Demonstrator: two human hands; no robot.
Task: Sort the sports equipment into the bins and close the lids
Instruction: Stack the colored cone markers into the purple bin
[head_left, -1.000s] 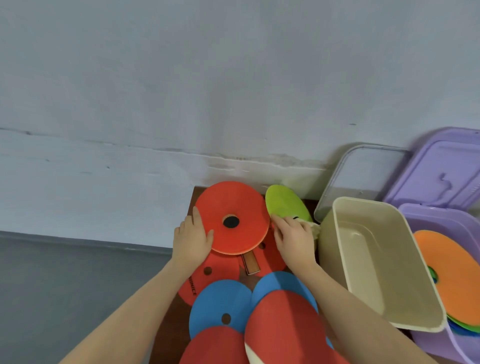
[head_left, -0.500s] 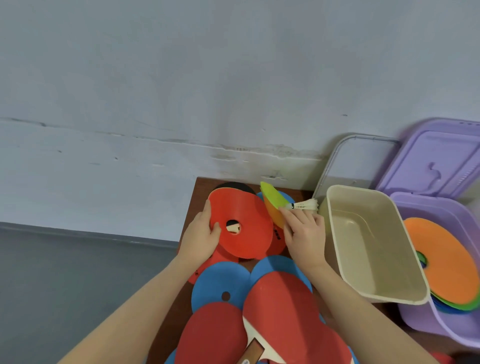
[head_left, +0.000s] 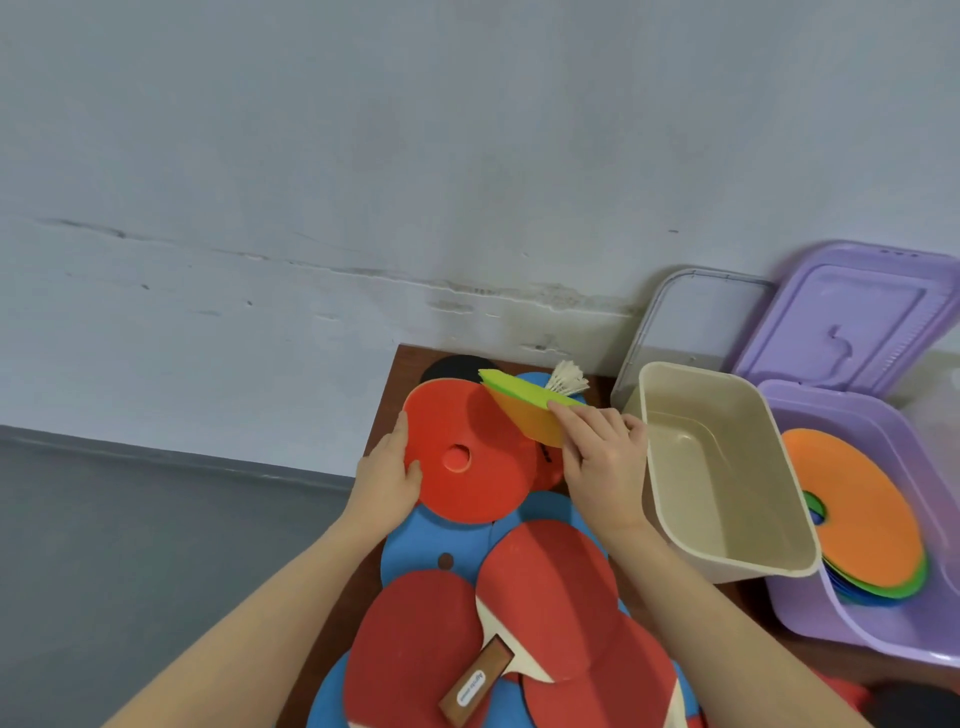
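Note:
My left hand holds the left edge of a red flat disc lifted over the pile. My right hand pinches a green disc stacked on an orange one, tilted up on edge. A white shuttlecock pokes out behind them. Blue discs and red table-tennis paddles lie nearer me on the brown table. The beige bin stands open and empty at the right. The purple bin beside it holds stacked discs, an orange disc on top.
A grey lid and a purple lid lean against the pale wall behind the bins. A black paddle face shows at the table's far edge. Grey floor lies to the left of the table.
My right hand has lifted the green and orange discs up on edge, uncovering the shuttlecock. My left hand has shifted the red disc slightly toward me.

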